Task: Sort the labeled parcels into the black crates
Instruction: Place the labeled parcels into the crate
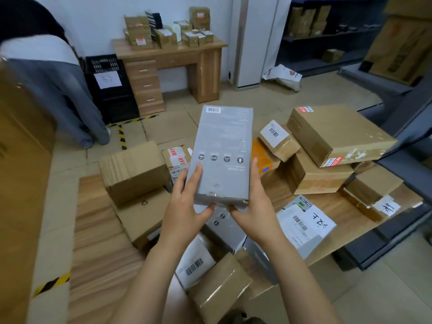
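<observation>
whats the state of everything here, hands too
grey rectangular cardboard box: closed, held over the pile
left hand: grips its left edge
right hand: grips its right edge
black plastic crate: upright, paper label on front
light wooden desk: drawers shut, parcels on top
large flat brown cardboard box: closed, tilted on the pile

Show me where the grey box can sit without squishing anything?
Free: the bare tabletop strip left of the plain brown box, and the floor tiles before the wooden desk. Crowded: the table's middle and right, piled with parcels.
</observation>
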A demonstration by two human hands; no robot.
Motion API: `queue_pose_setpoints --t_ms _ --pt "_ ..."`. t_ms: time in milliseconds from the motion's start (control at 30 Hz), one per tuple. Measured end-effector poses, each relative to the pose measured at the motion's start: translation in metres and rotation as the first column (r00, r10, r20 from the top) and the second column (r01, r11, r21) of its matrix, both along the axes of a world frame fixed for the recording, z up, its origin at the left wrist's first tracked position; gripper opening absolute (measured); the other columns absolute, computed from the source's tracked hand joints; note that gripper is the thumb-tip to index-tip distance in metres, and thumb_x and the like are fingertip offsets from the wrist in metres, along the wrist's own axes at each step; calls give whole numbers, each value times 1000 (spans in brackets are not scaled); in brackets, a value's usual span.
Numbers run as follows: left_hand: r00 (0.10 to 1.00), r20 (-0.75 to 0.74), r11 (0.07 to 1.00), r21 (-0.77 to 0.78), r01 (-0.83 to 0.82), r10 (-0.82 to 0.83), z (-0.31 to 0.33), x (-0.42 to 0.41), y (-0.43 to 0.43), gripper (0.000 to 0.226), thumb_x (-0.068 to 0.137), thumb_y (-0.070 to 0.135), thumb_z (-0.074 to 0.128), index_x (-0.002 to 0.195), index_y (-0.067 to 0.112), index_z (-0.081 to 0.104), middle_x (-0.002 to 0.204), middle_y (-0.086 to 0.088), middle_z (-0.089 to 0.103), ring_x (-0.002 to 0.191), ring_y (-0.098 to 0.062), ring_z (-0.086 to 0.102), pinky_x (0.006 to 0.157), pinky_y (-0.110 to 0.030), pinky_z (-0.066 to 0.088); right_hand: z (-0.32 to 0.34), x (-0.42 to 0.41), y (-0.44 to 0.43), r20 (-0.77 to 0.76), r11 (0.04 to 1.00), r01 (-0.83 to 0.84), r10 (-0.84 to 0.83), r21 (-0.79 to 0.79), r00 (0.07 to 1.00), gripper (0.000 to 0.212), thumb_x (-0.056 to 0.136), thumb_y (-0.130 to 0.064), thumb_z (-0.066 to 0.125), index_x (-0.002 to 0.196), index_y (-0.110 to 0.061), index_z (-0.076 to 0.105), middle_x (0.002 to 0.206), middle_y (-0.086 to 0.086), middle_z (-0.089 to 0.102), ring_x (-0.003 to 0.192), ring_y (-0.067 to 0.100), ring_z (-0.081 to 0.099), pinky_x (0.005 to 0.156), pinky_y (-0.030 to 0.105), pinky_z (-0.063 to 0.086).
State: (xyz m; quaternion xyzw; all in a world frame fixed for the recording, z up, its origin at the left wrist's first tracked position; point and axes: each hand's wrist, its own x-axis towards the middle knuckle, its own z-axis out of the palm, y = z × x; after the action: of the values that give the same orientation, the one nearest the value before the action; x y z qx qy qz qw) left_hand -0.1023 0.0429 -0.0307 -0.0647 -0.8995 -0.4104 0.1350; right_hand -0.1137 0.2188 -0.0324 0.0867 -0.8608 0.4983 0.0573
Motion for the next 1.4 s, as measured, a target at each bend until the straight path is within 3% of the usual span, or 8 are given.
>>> queue_pose_setpoints --t_ms 100,233,367,467,667,900,1100,1400 --pt "998 44 998 16 -54 54 -9 15 -3 94 77 25 81 151 34 24 156 0 22 140 -16 29 107 -33 40 -5 8 -2 25 999 -36 37 -17 999 114 80 -14 76 151 -41 -10 131 -47 31 109 -32 36 78 -5 34" --pt "990 75 993 12 -118 116 -12 29 5 96 77 25 81 152 33 22 156 3 20 141 -15 27 108 -35 40 -7 16 3 61 994 -101 103 -40 993 111 81 -25 77 151 -45 -7 147 -30 33 127 -12 39 93 14 43" --pt "973 111 979 -13 -204 204 -15 52 32 95 78 27 79 153 33 19 156 4 20 140 -14 28 104 -30 41 -2 28 24 87 974 -197 207 -107 975 104 81 -24 77 142 -60 0 136 -41 33 125 -19 36 89 0 36" --pt "957 166 971 -17 -240 240 -19 73 58 95 81 30 77 152 38 14 157 6 16 139 -11 25 101 -22 37 -10 41 46 102 967 -228 240 -115 965 105 80 -17 76 145 -57 4 143 -30 38 130 -10 39 99 14 40" --pt "913 271 952 -54 -300 303 -33 110 95 97 81 34 76 151 43 9 158 9 11 142 -11 20 109 -29 33 -33 66 82 181 961 -277 270 14 946 114 82 -23 75 129 -70 -17 139 -24 39 122 0 45 95 28 42" --pt "887 341 950 -96 -296 311 -46 125 106 97 78 36 78 152 37 14 158 8 16 141 -12 26 108 -28 32 -51 78 92 299 955 -290 261 57 918 116 82 -25 72 149 -40 -21 156 -8 32 134 17 44 103 40 43" --pt "874 385 955 -122 -271 297 -50 124 98 97 76 45 77 150 29 18 162 11 3 145 -11 19 110 -26 29 -43 81 86 271 954 -296 273 46 923 101 83 -16 72 153 -41 3 156 -15 30 138 9 37 107 31 38" --pt "886 399 961 -229 -153 236 -47 122 51 109 68 72 64 143 59 -14 150 2 34 139 -27 31 111 -49 32 -33 86 56 143 936 -351 345 13 927 79 82 -15 73 145 -43 35 159 -20 14 141 -9 17 114 25 30"
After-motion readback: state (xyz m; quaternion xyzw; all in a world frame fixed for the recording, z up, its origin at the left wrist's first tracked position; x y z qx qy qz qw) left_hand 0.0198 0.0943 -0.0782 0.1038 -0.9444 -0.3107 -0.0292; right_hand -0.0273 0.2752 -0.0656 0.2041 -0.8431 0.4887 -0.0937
